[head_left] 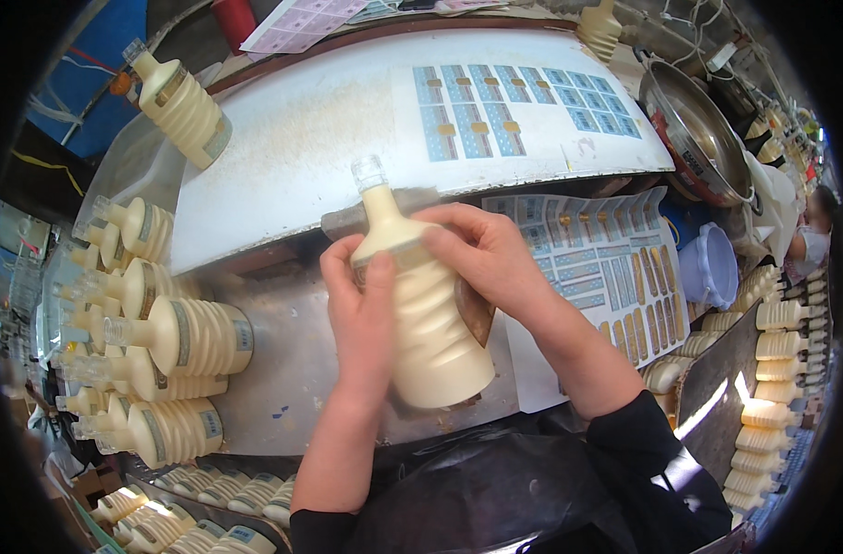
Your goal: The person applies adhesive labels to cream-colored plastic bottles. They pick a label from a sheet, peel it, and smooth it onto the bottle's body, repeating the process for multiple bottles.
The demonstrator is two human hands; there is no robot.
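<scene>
A cream bottle with spiral ridges and a clear glass-like neck top lies tilted in front of me, neck pointing away. A grey patterned label strip runs around its shoulder. My left hand grips the bottle's left side, thumb pressed on the strip's left end. At the strip's right end, my right hand is closed against the shoulder, thumb and fingers together. Fingers hide that end of the strip. Under the bottle's right side shows a brown piece, its kind unclear.
Similar bottles are stacked on the left, and one bottle stands at the far left. Blue label pieces lie on the white board. To the right are a label sheet, a pale bucket and a metal pan.
</scene>
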